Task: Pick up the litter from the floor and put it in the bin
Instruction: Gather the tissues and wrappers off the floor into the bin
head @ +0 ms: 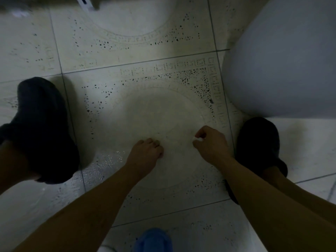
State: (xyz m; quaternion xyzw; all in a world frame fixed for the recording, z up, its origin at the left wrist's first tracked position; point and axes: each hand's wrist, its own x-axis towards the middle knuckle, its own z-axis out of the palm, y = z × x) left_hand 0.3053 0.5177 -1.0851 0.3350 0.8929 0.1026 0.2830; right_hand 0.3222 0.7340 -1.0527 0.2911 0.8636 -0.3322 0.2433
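Note:
Both my hands reach down to a patterned white floor tile [145,110]. My right hand [211,142] is closed, and a small white scrap of litter [197,139] shows between its thumb and fingers. My left hand [147,151] is curled with its fingertips against the floor; I cannot make out anything in it. No bin is in sight.
My feet in dark slippers stand on either side, the left [43,128] and the right [258,146]. A large rounded white object [281,60] fills the upper right. A blue cloth [153,240] shows at the bottom edge. A white bracket [84,2] lies at the top.

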